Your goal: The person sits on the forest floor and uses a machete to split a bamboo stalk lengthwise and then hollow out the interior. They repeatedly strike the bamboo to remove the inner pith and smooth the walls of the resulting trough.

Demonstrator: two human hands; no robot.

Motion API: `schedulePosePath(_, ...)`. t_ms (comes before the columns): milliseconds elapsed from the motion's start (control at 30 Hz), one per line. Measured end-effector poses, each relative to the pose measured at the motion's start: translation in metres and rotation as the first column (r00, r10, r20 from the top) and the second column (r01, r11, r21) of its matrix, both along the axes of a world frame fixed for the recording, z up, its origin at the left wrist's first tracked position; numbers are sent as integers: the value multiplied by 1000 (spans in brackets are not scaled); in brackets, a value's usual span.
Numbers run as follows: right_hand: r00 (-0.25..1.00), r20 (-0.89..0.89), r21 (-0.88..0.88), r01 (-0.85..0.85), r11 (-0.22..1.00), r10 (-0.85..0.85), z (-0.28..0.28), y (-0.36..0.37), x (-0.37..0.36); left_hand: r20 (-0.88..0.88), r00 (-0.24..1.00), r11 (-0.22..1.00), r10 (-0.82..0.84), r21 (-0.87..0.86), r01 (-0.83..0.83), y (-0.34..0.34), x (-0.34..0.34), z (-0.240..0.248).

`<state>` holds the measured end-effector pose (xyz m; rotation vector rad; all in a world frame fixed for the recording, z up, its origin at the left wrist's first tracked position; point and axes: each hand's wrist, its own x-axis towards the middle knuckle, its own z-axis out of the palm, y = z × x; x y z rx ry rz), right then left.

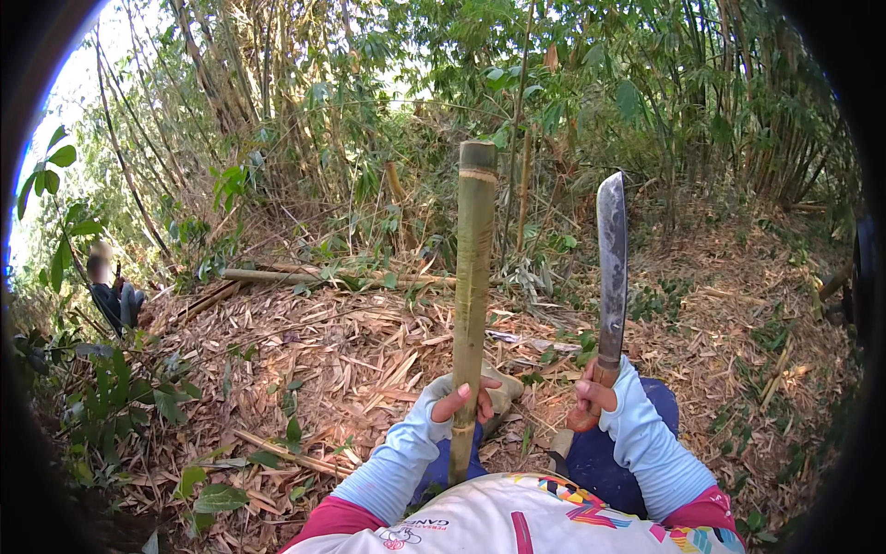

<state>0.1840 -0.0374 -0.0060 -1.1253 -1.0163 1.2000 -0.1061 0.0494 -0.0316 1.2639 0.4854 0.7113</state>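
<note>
Both forearms rose from the lower edge in pale blue sleeves; left hand (464, 399) curled closed, thumb forward; right hand (593, 395) clenched, slightly higher.

Sloping forest floor (305, 360) strewn with dry bamboo leaves and husks, dense bamboo thicket (701, 102) behind, cut bamboo poles (277, 275) lying across the litter, green shrubs (120, 388) at left, bright daylight through the canopy.

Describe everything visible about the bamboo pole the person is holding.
The bamboo pole is a straight, yellow-green length with darker streaks and a raised node ring just under its flat-cut top. It stands nearly upright in front of the person, its lower end hidden near the lap. The left hand grips it low down; nothing else touches it. The machete stands apart, to its right.
</note>
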Motion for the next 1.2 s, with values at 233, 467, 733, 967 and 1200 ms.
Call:
schedulePosePath(233,998,3,19,-56,998,56,8,-1,-5,45,999,999,-30,46,28,-3,-1,16)
schedulePosePath(467,997,11,-5,-82,997,82,14,-6,-8,89,993,993,-79,91,71,-4,-3,31)
schedulePosePath(733,989,75,-6,-128,992,128,9,-8,-7,76,992,987,-105,134,94,-5,-3,40)
schedulePosePath(967,984,86,-33,-153,988,155,13,-10,-8,86,995,980,-52,195,35,-7,2,43)
schedulePosePath(1200,980,142,-50,-133,990,139,7,-11,-6,119,991,980,-66,192,43,-8,5,42)
